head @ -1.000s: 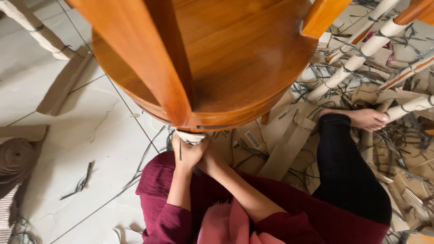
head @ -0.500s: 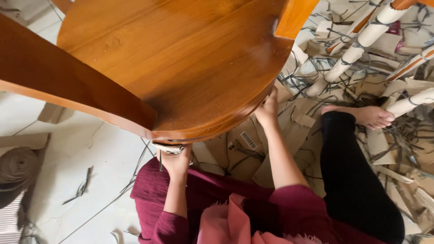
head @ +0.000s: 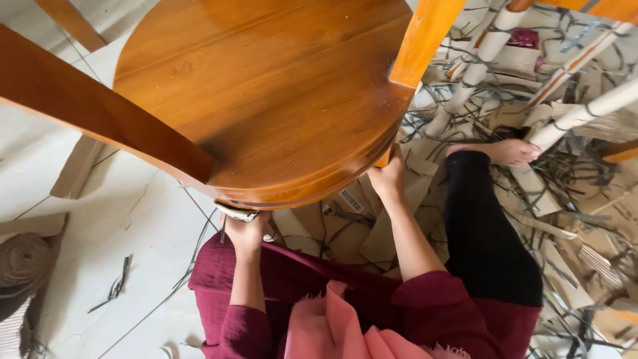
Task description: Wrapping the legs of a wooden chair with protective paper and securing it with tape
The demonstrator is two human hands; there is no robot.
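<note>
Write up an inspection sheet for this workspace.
Surface: pale floor, cracked.
Job's things: round wooden tabletop with legs, tilted; small pale object under its rim at the left hand.
Clutter: cardboard scraps, dark strapping strips, wrapped furniture legs, a roll.
Grips: left hand and right hand both at the tabletop's rim.
Cables: nothing seen.
Surroundings: the person's bare foot among the scraps.

The round stool seat (head: 266, 100) is my landmark: my left hand (head: 244, 229) is at its near edge, my right hand (head: 389, 178) at its right rim, my foot (head: 508, 151) farther right, cardboard scraps (head: 345, 226) beneath.
</note>
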